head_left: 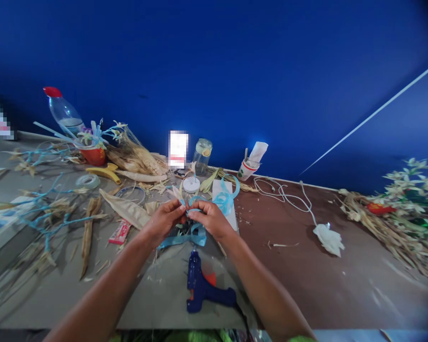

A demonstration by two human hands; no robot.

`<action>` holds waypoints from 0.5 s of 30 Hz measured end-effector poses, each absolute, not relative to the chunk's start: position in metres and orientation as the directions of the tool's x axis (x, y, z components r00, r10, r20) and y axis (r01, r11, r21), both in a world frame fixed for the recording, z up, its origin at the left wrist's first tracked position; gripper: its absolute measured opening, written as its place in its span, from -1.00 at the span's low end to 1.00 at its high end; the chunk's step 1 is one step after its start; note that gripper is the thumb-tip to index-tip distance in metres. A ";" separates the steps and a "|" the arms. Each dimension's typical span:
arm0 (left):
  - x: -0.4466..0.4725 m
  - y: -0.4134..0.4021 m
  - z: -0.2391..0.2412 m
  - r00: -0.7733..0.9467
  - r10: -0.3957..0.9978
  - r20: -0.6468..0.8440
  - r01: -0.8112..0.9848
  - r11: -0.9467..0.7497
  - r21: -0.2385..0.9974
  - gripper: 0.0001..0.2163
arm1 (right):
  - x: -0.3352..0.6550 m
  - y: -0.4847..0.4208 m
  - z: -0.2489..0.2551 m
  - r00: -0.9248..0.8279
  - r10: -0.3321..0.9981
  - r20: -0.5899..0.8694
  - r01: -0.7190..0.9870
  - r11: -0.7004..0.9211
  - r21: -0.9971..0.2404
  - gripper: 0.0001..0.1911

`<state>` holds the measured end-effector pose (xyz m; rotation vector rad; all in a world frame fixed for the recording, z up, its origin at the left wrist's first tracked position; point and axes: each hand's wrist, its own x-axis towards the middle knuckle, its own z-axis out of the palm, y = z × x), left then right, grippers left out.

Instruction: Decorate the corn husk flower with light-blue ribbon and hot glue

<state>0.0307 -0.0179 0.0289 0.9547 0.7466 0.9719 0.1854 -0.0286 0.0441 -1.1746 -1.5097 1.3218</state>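
Note:
My left hand (167, 217) is closed in a pinch on a small flower of pale husk petals (178, 194), whose tips stick up above the fingers. My right hand (211, 217) meets it at the fingertips, pinching a light blue tape (198, 210) against the flower's base. Fingers hide the exact join. More of the blue tape (225, 202) curls loosely beyond the right hand, over a white sheet (231, 221). Below both hands, a blue glue gun (199, 287) lies on its side on the table, nozzle pointing away from me.
Dried husks (135, 159), blue-wrapped stems (53, 221), a tape roll (87, 181) and a red cup (92, 154) crowd the left. A glass jar (202, 156) and white cup (248, 168) stand by the wall. Rightward lie a white cable (288, 195) and a flower bunch (406, 204).

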 end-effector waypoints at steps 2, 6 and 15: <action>0.031 -0.019 0.030 0.409 0.907 -0.102 -0.306 0.242 0.921 -0.78 | 0.187 -0.027 0.042 -0.321 0.943 -0.087 -0.011 -0.095 -0.995 -0.80; 0.032 -0.022 0.034 0.410 0.908 -0.085 -0.235 0.195 0.952 -0.77 | 0.188 -0.026 0.041 -0.383 0.910 -0.157 -0.114 -0.215 -0.970 -0.72; 0.026 -0.015 0.027 0.386 0.919 -0.074 -0.117 0.128 0.985 -0.73 | 0.194 -0.022 0.047 -0.342 0.930 -0.131 -0.117 -0.181 -0.977 -0.62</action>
